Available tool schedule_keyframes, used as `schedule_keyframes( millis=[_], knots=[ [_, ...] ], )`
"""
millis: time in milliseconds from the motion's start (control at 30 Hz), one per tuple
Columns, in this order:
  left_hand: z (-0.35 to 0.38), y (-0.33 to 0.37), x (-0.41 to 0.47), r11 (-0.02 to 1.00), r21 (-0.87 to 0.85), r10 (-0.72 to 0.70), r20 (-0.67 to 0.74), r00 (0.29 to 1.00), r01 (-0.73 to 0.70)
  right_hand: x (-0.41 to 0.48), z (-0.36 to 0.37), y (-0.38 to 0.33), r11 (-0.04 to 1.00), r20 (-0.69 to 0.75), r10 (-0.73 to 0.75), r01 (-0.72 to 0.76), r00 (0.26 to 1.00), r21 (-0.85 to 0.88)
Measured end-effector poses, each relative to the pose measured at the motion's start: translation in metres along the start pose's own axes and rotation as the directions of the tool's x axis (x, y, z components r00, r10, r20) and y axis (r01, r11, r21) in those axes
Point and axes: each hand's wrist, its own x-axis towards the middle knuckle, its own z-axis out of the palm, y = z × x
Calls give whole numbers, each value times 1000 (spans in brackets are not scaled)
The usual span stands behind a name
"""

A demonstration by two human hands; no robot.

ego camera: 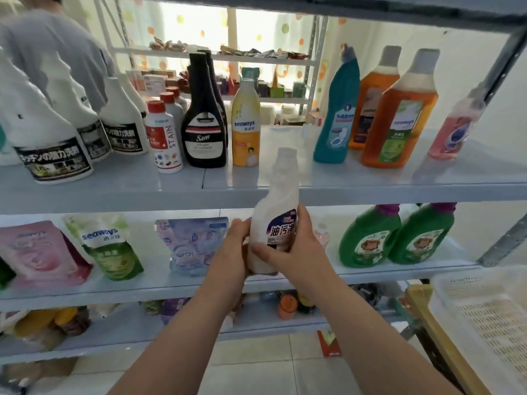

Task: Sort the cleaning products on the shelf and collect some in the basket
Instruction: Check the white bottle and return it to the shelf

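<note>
I hold a white cleaner bottle (pixel 278 206) with a purple label upright in front of the shelf, its cap level with the upper shelf board (pixel 370 178). My left hand (pixel 232 249) grips its lower left side. My right hand (pixel 296 246) wraps round its label side, thumb across the front. A white slatted basket (pixel 484 317) sits at the lower right. On the upper shelf stand white spray bottles (pixel 54 143), a red-capped stain bottle (pixel 164 138), a black bottle (pixel 204 121), a yellow bottle (pixel 245 126), a teal toilet cleaner (pixel 336 115) and orange bottles (pixel 399 118).
The middle shelf carries refill pouches (pixel 111 246) on the left and two green bottles (pixel 396 235) on the right. A pink bottle (pixel 456 129) stands at the upper shelf's far right. A person in a grey shirt (pixel 48 49) is behind the shelf at upper left. Mixed goods lie on the lowest shelf.
</note>
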Motion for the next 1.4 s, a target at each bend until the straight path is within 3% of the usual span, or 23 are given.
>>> schedule_keyframes(
  millis=[267,400,467,533,600,667,800,1100,1400],
  knots=[
    [45,50,89,953,196,214,95,972,-229,109,-48,-17,994,-122,-107,108,987,3],
    [39,65,114,784,436,398,194,897,-442,155,-62,-20,983,-88,-186,185,979,-14],
    [30,68,126,591,655,472,193,860,-472,174,-67,-15,981,-89,-194,191,977,-45],
    [22,71,138,263,872,496,246,833,-414,189,-70,-10,980,-105,-187,179,977,-84],
    [17,73,144,-35,949,459,294,838,-314,202,-72,-4,980,-124,-174,158,977,-124],
    [12,70,146,-175,969,437,237,868,-177,213,-71,1,979,-136,-160,139,978,-151],
    [7,61,148,-204,976,426,158,891,-75,233,-58,8,971,-156,-138,103,978,-214],
    [0,55,153,-205,973,477,193,858,-105,264,-26,2,951,-273,-63,-25,960,-308],
    [-5,56,154,-225,963,436,238,868,-151,263,-8,-3,962,-355,42,-134,934,-239]
  ],
)
